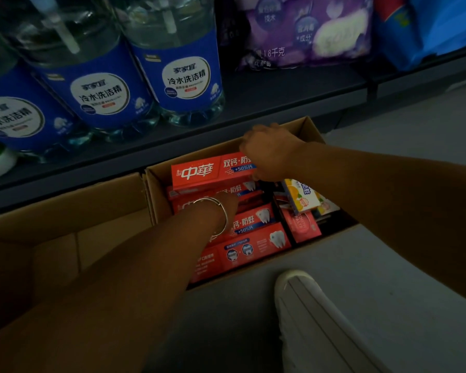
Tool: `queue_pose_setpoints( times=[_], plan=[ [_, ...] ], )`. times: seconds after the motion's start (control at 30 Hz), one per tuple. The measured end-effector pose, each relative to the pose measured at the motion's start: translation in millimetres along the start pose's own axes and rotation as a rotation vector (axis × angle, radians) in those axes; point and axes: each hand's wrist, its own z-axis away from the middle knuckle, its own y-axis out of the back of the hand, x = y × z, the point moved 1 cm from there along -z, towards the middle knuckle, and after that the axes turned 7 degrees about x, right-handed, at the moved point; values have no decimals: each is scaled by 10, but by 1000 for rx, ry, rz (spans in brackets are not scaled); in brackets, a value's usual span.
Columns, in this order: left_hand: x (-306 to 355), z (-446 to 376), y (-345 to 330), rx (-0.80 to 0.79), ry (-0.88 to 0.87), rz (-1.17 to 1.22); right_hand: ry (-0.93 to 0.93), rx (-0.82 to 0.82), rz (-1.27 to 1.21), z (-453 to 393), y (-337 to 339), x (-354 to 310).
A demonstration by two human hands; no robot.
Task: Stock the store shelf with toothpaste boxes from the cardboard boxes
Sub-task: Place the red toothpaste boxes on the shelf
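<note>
Inside open brown cardboard box (156,189): our right hand (272,154) grips red rectangular toothpaste box (207,170); left hand (226,204) reaches among lower boxes, grip state undeterminable.

Open cardboard box (156,184) is sitting at frame centre on the floor, below the dark shelf (280,103) edge. Red toothpaste boxes (253,238) are lying flat inside, stacked in rows. One red toothpaste box (207,170) is lying topmost, raised at the rear. A yellow-white carton (301,197) is resting tilted at the right side.
</note>
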Motion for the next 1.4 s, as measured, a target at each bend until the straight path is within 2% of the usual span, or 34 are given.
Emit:
queue_pose_setpoints(
  times=[0.23,0.5,0.9,1.4],
  plan=[
    [37,124,189,-50,-8,-54,-12,3,-11,25,47,18],
    [102,569,707,47,-10,-96,-37,75,37,305,488,98],
    [392,1855,2088,268,-67,-142,-107,347,108,1137,1975,217],
    [708,2991,3425,547,-64,-182,-187,644,15,1732,3483,373]
  ],
)
